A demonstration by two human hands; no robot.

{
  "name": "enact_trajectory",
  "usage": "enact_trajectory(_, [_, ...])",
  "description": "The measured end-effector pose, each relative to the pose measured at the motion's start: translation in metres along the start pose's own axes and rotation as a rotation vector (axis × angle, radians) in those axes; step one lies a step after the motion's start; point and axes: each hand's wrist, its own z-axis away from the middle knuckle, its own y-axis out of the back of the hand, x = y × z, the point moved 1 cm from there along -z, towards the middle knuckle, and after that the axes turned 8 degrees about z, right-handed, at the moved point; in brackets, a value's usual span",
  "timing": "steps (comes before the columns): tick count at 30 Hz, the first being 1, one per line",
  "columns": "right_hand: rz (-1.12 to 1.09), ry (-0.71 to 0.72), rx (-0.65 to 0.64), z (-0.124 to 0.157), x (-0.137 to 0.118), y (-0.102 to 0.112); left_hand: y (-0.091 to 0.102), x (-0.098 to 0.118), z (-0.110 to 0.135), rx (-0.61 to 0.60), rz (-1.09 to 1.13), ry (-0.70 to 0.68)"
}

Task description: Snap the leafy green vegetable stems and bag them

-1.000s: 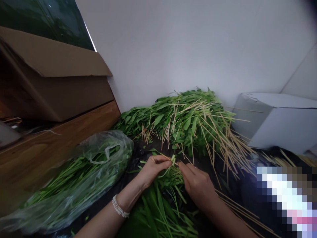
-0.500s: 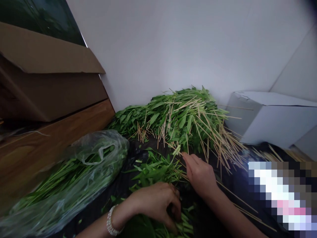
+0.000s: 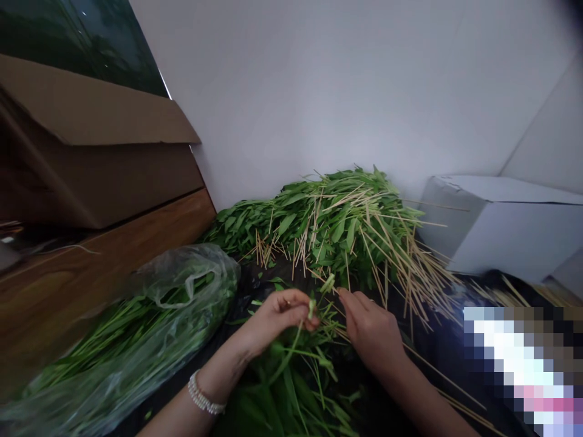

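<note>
My left hand (image 3: 286, 312), a beaded bracelet at its wrist, pinches a leafy green stem (image 3: 311, 308) that looks like water spinach. Its pale end sticks up from the fingertips. Just right of it, my right hand (image 3: 371, 328) is closed on a thin wooden skewer (image 3: 336, 290). Pale green stem pieces (image 3: 328, 283) are threaded at the skewer's tip. Below my hands lies a loose heap of leafy stems (image 3: 291, 394). Beyond them, a big pile of greens (image 3: 337, 224) on many skewers rests against the wall.
On the left, a clear plastic bag (image 3: 182, 328) holds more long green stems. Behind it stands an open cardboard box (image 3: 132, 176) on a wooden surface (image 3: 182, 215). A white box (image 3: 514, 237) is at the right, and dark sheeting (image 3: 382, 394) lies underneath.
My left hand has risen from the lower heap with a leafy stem, now close to the skewer tip. My right hand stays on the skewer. The view has shifted slightly.
</note>
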Motion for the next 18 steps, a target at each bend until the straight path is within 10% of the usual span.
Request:
enact_trajectory(5, [-0.077,0.017,0.017,0.0,-0.001,0.001,0.027,0.005,-0.012,0.404,0.239,-0.167])
enact_trajectory(18, [-0.121,0.131,0.026,-0.002,-0.014,0.009,0.022,0.002,-0.015,0.44,0.305,-0.14])
